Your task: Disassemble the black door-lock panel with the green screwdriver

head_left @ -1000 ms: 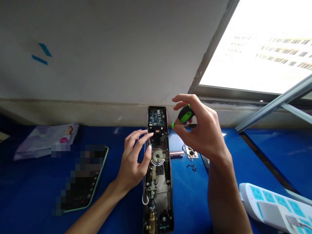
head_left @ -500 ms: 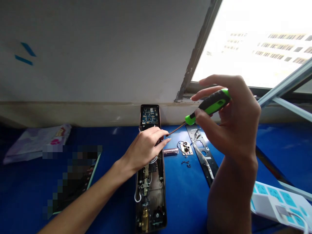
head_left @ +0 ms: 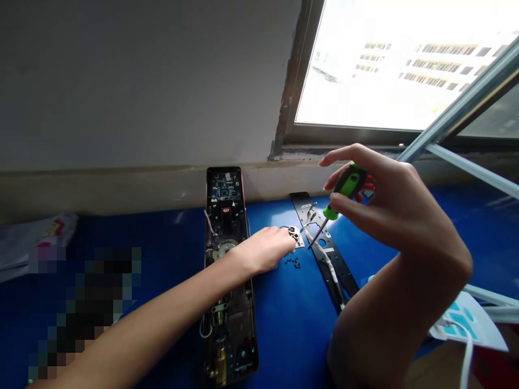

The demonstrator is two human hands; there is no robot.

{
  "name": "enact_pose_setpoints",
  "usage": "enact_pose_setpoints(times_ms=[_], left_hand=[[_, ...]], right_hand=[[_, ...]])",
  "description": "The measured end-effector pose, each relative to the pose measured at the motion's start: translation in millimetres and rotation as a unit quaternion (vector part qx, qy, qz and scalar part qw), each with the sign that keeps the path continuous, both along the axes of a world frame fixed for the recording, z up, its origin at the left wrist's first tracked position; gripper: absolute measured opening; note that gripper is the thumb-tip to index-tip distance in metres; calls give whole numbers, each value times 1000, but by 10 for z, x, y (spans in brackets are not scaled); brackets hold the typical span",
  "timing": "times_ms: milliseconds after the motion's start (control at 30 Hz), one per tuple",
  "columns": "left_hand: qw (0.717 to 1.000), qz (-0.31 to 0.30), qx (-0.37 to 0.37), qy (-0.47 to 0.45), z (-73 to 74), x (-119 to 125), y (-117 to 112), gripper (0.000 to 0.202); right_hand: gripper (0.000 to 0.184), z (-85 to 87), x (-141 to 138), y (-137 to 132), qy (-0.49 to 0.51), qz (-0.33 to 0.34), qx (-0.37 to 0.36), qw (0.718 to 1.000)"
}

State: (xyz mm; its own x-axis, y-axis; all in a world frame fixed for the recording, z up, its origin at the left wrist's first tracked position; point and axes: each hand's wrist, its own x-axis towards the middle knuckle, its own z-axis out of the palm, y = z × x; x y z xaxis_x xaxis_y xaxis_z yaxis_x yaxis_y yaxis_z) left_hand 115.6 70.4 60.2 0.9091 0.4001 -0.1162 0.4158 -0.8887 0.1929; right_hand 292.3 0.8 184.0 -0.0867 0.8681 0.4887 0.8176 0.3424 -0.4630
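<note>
An opened electronic door lock body (head_left: 227,281) lies lengthwise on the blue table, its circuit board and brass parts exposed. My left hand (head_left: 265,249) reaches across it to the right, fingers closed at a small metal part (head_left: 295,234) beside a cluster of several small black screws (head_left: 293,262); whether it grips the part is hidden. My right hand (head_left: 389,205) is raised above the table, shut on a green-and-black screwdriver (head_left: 343,193) whose tip points down-left toward a black metal mounting plate (head_left: 324,254).
The blue table (head_left: 170,237) meets a grey wall and a window sill at the back. A pixelated dark object (head_left: 89,302) lies at the left, a plastic bag (head_left: 28,243) beyond it. A white power strip (head_left: 470,319) sits at the right edge.
My left hand moved off the lock body rightward to the small metal part near the screws. My right hand lowered the screwdriver, tip now over the black plate. The view shifted right.
</note>
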Motion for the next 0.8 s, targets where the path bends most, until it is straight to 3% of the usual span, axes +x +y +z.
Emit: enact_pose_setpoints(times_ms=[300,667,800], left_hand=[[999,-4,-26,24,-22,89,21,23],[999,22,-22,-31,57,-84,21,22],[999,1,-23,-26,-6,-8,6,21]], right_hand=[[35,-2,17,14,-18,4,10,1000],[41,-7,-35,77,-29,37,-5,999],[42,-12,-50,96,-30,38,-20,999]])
